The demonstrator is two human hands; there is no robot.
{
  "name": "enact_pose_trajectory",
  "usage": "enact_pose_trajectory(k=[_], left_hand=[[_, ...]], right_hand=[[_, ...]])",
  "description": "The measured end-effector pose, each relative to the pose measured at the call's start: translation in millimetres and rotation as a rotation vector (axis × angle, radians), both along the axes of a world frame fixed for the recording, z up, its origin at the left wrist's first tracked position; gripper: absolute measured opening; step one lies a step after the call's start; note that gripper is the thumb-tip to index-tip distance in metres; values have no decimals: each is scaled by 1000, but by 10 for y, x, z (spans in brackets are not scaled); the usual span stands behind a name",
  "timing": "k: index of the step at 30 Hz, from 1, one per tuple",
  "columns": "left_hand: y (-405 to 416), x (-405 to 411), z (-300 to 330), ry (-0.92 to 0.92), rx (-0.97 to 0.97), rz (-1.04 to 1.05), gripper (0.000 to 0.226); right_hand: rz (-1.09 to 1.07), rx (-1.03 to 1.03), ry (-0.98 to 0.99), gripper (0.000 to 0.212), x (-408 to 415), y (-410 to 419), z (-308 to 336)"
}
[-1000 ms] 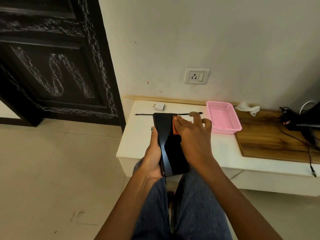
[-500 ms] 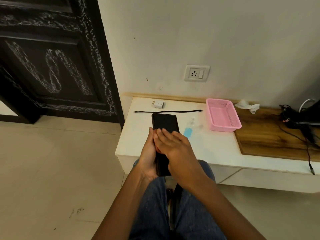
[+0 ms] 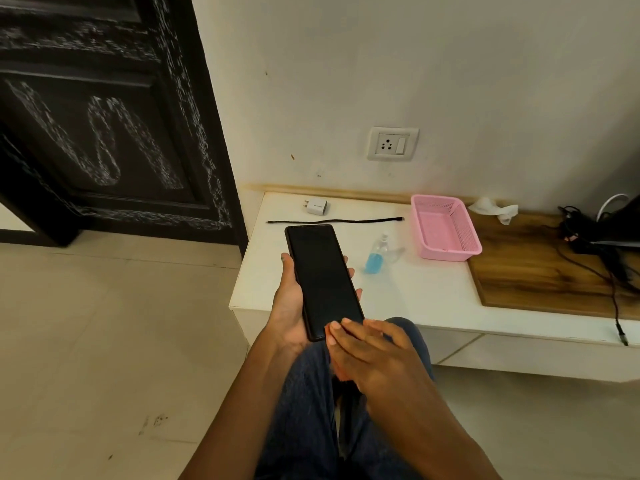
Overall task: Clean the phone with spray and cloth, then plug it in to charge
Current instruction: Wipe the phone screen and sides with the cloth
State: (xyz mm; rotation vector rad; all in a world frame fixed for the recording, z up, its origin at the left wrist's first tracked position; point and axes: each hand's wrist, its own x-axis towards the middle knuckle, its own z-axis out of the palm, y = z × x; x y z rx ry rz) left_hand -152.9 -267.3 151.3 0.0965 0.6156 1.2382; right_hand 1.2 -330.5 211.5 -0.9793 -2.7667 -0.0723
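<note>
- Left hand [image 3: 289, 306] cradles the phone [image 3: 323, 280] from below, fingers wrapped round its edges, screen up and dark, held above the white table's [image 3: 408, 292] near edge.
- Right hand [image 3: 372, 355] lies flat, straight fingers pressing an orange cloth [image 3: 341, 370] at the phone's bottom end.
- On the table: spray bottle [image 3: 376, 255] lying down just right of the phone, cable [image 3: 334, 221] and charger [image 3: 317, 206] behind it.
- Wall socket [image 3: 392, 144] sits above.

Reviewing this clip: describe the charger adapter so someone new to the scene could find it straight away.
Start at the wall socket, then drop to the white counter below it. At the counter's back left corner, just behind the straight black cable, lies the charger adapter. It is the only small white block there, with metal pins pointing left.
</note>
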Motion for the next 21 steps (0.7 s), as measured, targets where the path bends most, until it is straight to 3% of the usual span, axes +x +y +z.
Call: enact_pose_trajectory(k=[6, 11, 14, 21], left_hand=[[22, -130, 220, 42, 83, 50, 79], [-8, -154, 289, -21, 128, 7, 73], [-6, -158, 305, -36, 159, -19, 73], [-3, -213, 291, -76, 236, -54, 73]], right_hand=[[-165, -108, 320, 37, 337, 215, 8], [-473, -558, 779, 49, 374, 305, -52], [-538, -750, 979, 48, 378, 337, -120], [-529, -877, 1094, 39, 376, 335, -196]])
